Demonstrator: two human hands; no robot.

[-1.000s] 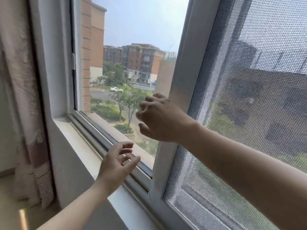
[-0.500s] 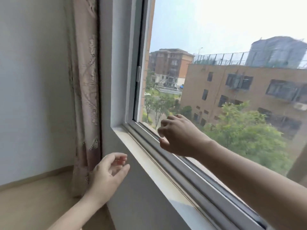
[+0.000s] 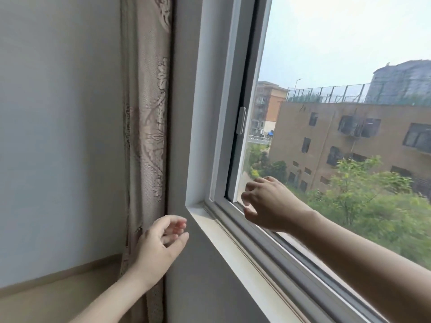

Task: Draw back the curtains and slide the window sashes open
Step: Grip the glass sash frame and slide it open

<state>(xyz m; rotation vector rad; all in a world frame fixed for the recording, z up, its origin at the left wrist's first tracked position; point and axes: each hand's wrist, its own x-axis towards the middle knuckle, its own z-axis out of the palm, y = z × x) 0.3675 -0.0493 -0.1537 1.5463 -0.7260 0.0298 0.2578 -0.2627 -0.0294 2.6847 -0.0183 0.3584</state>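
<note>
A beige patterned curtain (image 3: 148,113) hangs gathered in a narrow strip against the wall, left of the window recess. The white window frame (image 3: 224,101) carries a small white latch (image 3: 241,123) on its left jamb. No sash or screen stands in the visible part of the opening; buildings and trees show through. My left hand (image 3: 161,245) hovers in front of the curtain's lower part, fingers loosely curled, holding nothing. My right hand (image 3: 268,203) reaches over the bottom track (image 3: 268,248) near the left corner, fingers bent and apart, empty.
A white sill (image 3: 233,257) runs along the bottom of the recess. A grey-white wall (image 3: 58,136) fills the left, with a beige ledge (image 3: 58,297) below it. The wall under the sill (image 3: 205,287) is grey.
The mesh screen and sash stile seen a second ago have gone out of view to the right. My view turned left. My left hand dropped from the track to the curtain's side.
</note>
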